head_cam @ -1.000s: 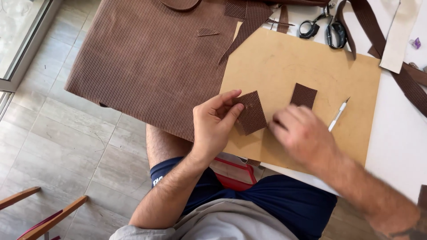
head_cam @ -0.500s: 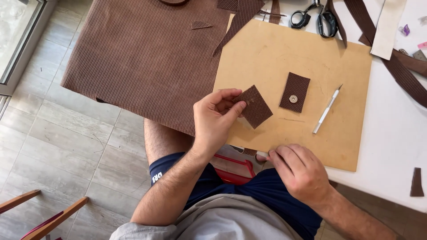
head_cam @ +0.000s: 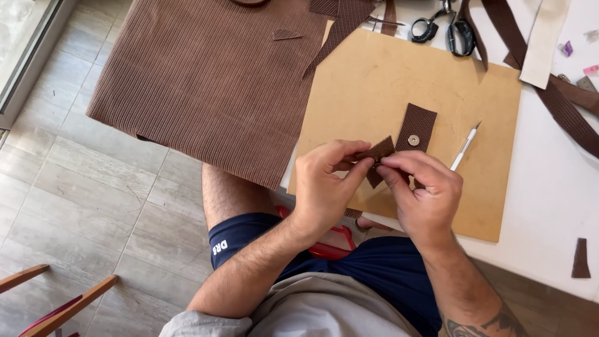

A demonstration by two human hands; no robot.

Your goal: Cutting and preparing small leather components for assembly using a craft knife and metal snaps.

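Head view first: we see our left hand (head_cam: 324, 187) and our right hand (head_cam: 424, 193) meeting just above the near edge of a flat tan board (head_cam: 374, 81) that lies on the white table (head_cam: 549, 187). Both hands are pinched on one small brown textured fabric patch (head_cam: 379, 151), the left thumb and forefinger closed on its left side, the right fingertips (head_cam: 390, 167) closed on its lower right side; the other fingers curl loosely under. That patch is held slightly off the board, tilted, with one corner pointing far and right. Just right of it, lying flat on the board, is a second brown rectangular strip with a round metal snap (head_cam: 417, 128) near its near end; strip and held patch look almost touching, though we cannot tell if they do. Right of the strip a slim white craft knife (head_cam: 465, 148) rests aslant across the board. Left of the board, a large brown corduroy fabric piece (head_cam: 206, 75) drapes over the table edge. At the far side, black-handled scissors (head_cam: 444, 30) lie beside long brown webbing straps (head_cam: 561, 106). A small brown scrap (head_cam: 581, 258) sits alone near the table's right near edge.
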